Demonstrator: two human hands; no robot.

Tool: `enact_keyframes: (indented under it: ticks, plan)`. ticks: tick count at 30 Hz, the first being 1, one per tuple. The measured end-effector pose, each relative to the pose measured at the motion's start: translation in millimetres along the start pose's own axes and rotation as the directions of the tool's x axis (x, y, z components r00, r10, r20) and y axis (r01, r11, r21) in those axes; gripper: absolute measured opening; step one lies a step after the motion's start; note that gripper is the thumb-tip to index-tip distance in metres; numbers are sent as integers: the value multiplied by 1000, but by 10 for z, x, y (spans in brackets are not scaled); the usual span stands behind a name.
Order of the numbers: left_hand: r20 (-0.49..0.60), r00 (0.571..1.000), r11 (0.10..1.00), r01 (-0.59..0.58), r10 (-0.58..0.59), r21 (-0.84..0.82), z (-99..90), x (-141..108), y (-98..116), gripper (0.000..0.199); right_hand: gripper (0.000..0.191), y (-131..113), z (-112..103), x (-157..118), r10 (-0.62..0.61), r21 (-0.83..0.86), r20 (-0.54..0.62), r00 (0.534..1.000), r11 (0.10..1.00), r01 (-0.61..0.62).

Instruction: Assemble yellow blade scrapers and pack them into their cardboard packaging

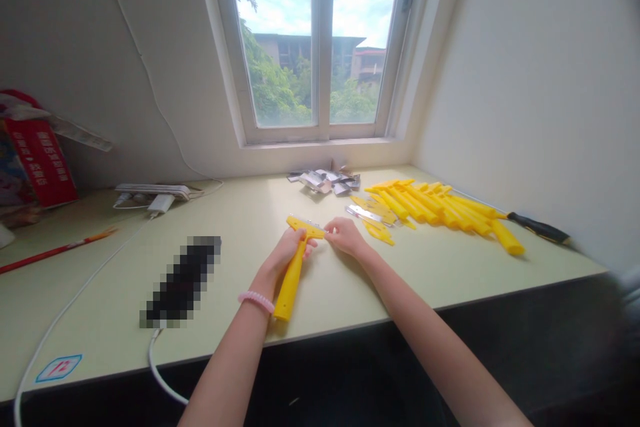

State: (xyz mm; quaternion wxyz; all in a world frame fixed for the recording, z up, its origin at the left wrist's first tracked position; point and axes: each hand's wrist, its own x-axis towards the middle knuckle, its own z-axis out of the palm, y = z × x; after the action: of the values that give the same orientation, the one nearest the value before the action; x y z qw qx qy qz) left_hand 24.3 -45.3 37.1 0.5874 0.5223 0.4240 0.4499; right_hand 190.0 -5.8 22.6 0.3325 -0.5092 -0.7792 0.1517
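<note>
The left hand (pixel 287 250) is clamping a yellow scraper (pixel 293 280) around the top of its handle, with the handle pointing toward the near edge of the desk (pixel 100 300) and the head lying crosswise at the far end. The right hand (pixel 346 237) is reaching in from the right, its fingers (pixel 329 231) closing on the head's right end. They are probably pinching a thin metal edge there, but the view is poor and I cannot tell for certain. A pink bracelet (pixel 256 301) is circling the left wrist.

Just right of the hands, a loose blade (pixel 365 215) is lying against a heap of yellow scrapers (pixel 425 203). More blades (pixel 323 180) are sitting in a pile further off, near the window (pixel 320 47). A black-handled tool (pixel 540 228) is resting at the far right.
</note>
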Motion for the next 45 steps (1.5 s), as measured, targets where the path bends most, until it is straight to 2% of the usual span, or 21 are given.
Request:
enact_keyframes:
  ticks: [5,9,13,17,29,35,38,41,45]
  plan:
    - [-19,999,999,36,-36,-12,48,-52,78,14,11,24,-47,10,38,74,-35,999,997,-35]
    - [1,999,999,40,-40,-36,61,-70,85,13,9,-22,-128,23,99,264,-87,991,962,-73]
    - [6,999,998,50,-50,-45,43,-30,35,12,12,-112,-144,12,81,496,20,997,864,-80]
    - [26,996,994,89,-87,-63,20,24,-17,11,13,-167,-89,-18,30,594,111,993,800,-90]
    - [66,995,995,73,-69,-63,2,38,-56,13,14,-200,-49,-43,110,601,158,981,778,-183]
    - [111,990,992,99,-90,-74,6,11,-25,14,14,-230,-51,-63,147,672,238,960,689,-272]
    - [125,988,992,101,-91,-71,10,4,-15,14,13,-246,-66,-72,142,683,258,956,673,-284]
    - [118,990,994,86,-78,-66,12,12,-25,15,11,-251,-52,-71,141,660,246,959,700,-272]
    - [68,996,998,52,-49,-40,11,38,-57,14,6,-214,30,-52,129,522,135,982,834,-181]
